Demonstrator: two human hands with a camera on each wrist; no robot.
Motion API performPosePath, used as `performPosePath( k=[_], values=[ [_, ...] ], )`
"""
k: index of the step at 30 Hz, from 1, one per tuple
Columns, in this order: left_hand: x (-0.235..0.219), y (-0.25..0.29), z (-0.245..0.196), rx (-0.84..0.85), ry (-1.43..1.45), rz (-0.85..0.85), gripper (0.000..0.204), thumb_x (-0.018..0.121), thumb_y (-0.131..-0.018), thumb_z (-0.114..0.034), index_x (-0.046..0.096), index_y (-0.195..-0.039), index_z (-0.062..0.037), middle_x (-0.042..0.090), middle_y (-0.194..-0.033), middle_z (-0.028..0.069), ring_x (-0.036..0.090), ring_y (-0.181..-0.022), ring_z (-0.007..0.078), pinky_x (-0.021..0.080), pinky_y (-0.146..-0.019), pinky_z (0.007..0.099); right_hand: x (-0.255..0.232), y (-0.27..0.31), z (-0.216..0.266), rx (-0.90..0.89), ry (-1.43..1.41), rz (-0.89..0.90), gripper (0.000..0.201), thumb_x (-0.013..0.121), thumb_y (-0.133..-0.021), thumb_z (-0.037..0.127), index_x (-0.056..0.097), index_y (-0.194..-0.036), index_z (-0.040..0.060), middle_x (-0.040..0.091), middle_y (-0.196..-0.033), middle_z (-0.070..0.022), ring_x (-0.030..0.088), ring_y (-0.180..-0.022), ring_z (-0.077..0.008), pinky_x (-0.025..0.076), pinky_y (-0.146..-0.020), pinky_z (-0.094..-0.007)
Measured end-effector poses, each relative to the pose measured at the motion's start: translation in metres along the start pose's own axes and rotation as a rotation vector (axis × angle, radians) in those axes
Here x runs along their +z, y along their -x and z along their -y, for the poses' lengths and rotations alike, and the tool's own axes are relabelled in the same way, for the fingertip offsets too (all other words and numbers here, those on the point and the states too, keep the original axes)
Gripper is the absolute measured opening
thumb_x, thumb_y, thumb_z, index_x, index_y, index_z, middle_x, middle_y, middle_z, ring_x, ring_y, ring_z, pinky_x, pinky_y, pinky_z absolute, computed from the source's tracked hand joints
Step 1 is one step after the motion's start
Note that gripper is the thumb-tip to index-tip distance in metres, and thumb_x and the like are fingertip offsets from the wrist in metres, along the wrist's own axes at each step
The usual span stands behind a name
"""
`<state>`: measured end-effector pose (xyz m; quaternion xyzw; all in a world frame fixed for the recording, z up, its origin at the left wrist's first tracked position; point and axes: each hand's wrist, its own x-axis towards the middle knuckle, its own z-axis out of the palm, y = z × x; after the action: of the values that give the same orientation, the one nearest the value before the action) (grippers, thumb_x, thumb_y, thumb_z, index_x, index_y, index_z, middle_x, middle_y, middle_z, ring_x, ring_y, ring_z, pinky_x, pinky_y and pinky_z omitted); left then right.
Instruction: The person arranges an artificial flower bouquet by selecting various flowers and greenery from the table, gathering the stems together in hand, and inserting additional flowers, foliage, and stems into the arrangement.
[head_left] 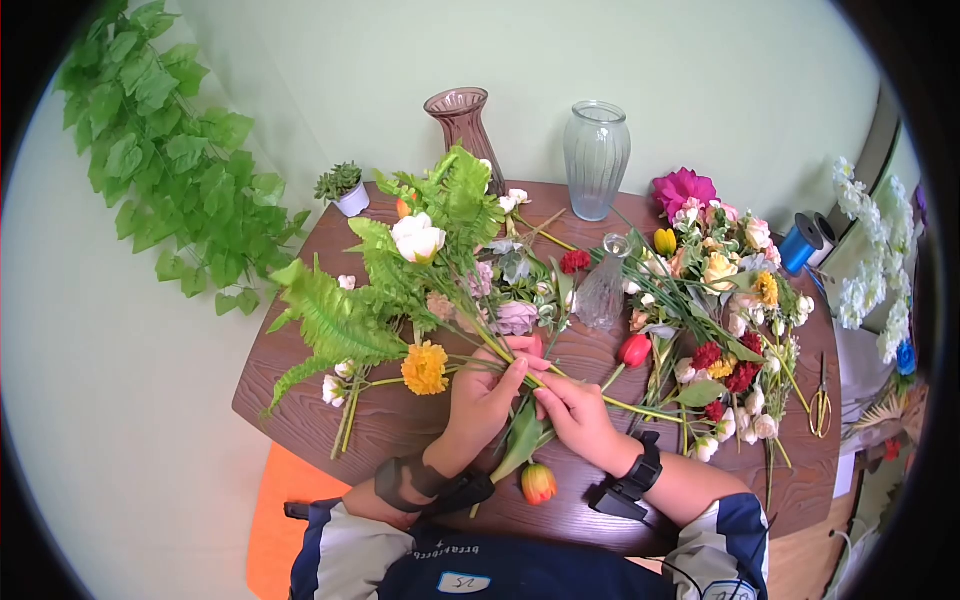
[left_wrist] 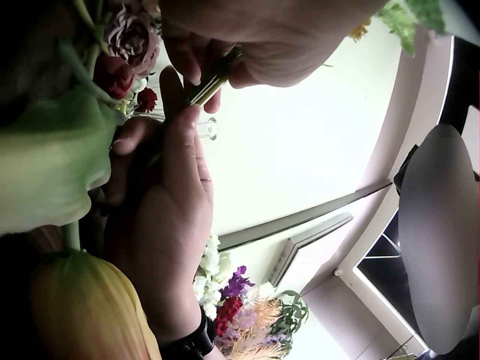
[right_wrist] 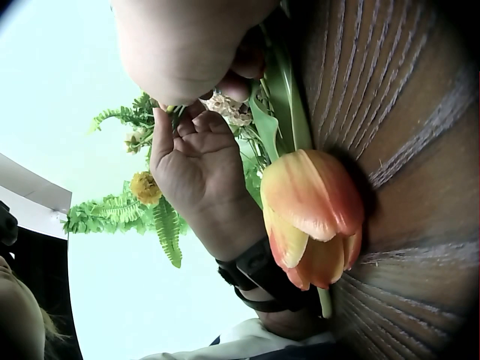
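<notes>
Both hands meet over the middle of the table in the head view, on one bunch of green stems (head_left: pixel 487 338). The left hand (head_left: pixel 478 405) holds the stems between thumb and fingers. Close beside it, the right hand (head_left: pixel 583 418) pinches the lower stems, thumb towards the left thumb. From the bunch, fern fronds (head_left: pixel 345 318), a white flower (head_left: pixel 417 238) and a yellow ruffled flower (head_left: pixel 425 368) spread up and left. An orange-yellow tulip (head_left: pixel 538 484) lies below the hands, large in the right wrist view with its leaves (right_wrist: pixel 279 105).
A clear glass vase (head_left: pixel 597 160), a purple vase (head_left: pixel 465 125) and a small glass bottle (head_left: pixel 602 290) stand behind the hands. Mixed loose flowers (head_left: pixel 720 268) cover the right side, near blue ribbon spools (head_left: pixel 800 244) and gold-handled scissors (head_left: pixel 820 408). A potted succulent (head_left: pixel 345 190) stands back left.
</notes>
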<state>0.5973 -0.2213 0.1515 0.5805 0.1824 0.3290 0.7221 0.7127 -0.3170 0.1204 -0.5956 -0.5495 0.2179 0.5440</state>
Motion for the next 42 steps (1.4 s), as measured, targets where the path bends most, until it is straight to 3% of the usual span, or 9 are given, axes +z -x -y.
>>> performPosePath(
  k=[11, 14, 19, 22, 26, 31, 42],
  values=[
    [0.001, -0.002, 0.009, 0.136, -0.073, -0.021, 0.023, 0.052, -0.087, -0.006, 0.05, -0.109, 0.0012, 0.06, -0.088, 0.0068, 0.056, -0.083, 0.0096, 0.045, -0.075, 0.0225, -0.002, 0.0, -0.002, -0.045, -0.017, 0.028, 0.03, 0.06, -0.08, 0.005, 0.059, -0.11, 0.0045, 0.062, -0.077, -0.0156, 0.059, -0.067, -0.0266, 0.046, -0.061, -0.0308],
    [0.0, -0.001, 0.007, 0.112, -0.068, -0.028, 0.021, 0.052, -0.087, -0.006, 0.051, -0.107, 0.0008, 0.059, -0.088, 0.0059, 0.056, -0.081, 0.0085, 0.045, -0.073, 0.0219, 0.002, 0.0, -0.003, -0.066, -0.009, 0.002, 0.028, 0.059, -0.082, 0.007, 0.059, -0.11, 0.0043, 0.062, -0.075, -0.0149, 0.059, -0.064, -0.0264, 0.047, -0.06, -0.0307],
    [0.003, 0.001, 0.004, 0.069, -0.03, 0.014, 0.02, 0.052, -0.087, -0.004, 0.05, -0.107, 0.0007, 0.059, -0.09, 0.0063, 0.056, -0.076, 0.0071, 0.046, -0.064, 0.0194, 0.001, 0.003, -0.005, 0.012, -0.065, 0.046, 0.025, 0.049, -0.09, 0.012, 0.055, -0.113, 0.0051, 0.056, -0.061, -0.0066, 0.056, -0.052, -0.0192, 0.045, -0.051, -0.0296],
    [0.002, 0.001, 0.009, 0.115, -0.095, 0.007, 0.021, 0.051, -0.087, -0.004, 0.049, -0.108, 0.001, 0.059, -0.088, 0.0063, 0.056, -0.073, 0.0068, 0.046, -0.061, 0.0191, 0.0, 0.003, -0.004, 0.011, -0.065, 0.048, 0.024, 0.046, -0.091, 0.013, 0.054, -0.112, 0.0045, 0.053, -0.059, -0.005, 0.056, -0.052, -0.0162, 0.044, -0.051, -0.0284],
    [0.001, 0.002, 0.006, 0.044, -0.045, 0.016, 0.023, 0.052, -0.088, -0.006, 0.049, -0.109, 0.0003, 0.061, -0.088, 0.0048, 0.056, -0.079, 0.0066, 0.044, -0.069, 0.0194, 0.0, 0.002, -0.001, 0.019, -0.068, 0.05, 0.022, 0.046, -0.091, 0.013, 0.055, -0.11, 0.0038, 0.053, -0.059, -0.0054, 0.055, -0.052, -0.0164, 0.044, -0.05, -0.0282],
    [0.001, 0.002, 0.002, 0.011, -0.009, 0.047, 0.025, 0.051, -0.088, -0.007, 0.047, -0.111, 0.0007, 0.062, -0.087, 0.0077, 0.057, -0.062, 0.0074, 0.044, -0.054, 0.0173, 0.001, 0.002, -0.005, 0.024, -0.068, 0.05, 0.024, 0.045, -0.091, 0.012, 0.055, -0.111, 0.0033, 0.053, -0.059, -0.0056, 0.055, -0.051, -0.0163, 0.044, -0.049, -0.0281],
    [0.001, 0.002, 0.006, -0.009, 0.035, 0.037, 0.029, 0.052, -0.088, -0.008, 0.045, -0.114, 0.0016, 0.062, -0.087, 0.0087, 0.057, -0.059, 0.0086, 0.045, -0.052, 0.0182, 0.002, 0.002, -0.002, 0.058, -0.055, 0.056, 0.024, 0.046, -0.091, 0.013, 0.056, -0.11, 0.0034, 0.055, -0.06, -0.006, 0.057, -0.051, -0.017, 0.045, -0.05, -0.0286]
  ],
)
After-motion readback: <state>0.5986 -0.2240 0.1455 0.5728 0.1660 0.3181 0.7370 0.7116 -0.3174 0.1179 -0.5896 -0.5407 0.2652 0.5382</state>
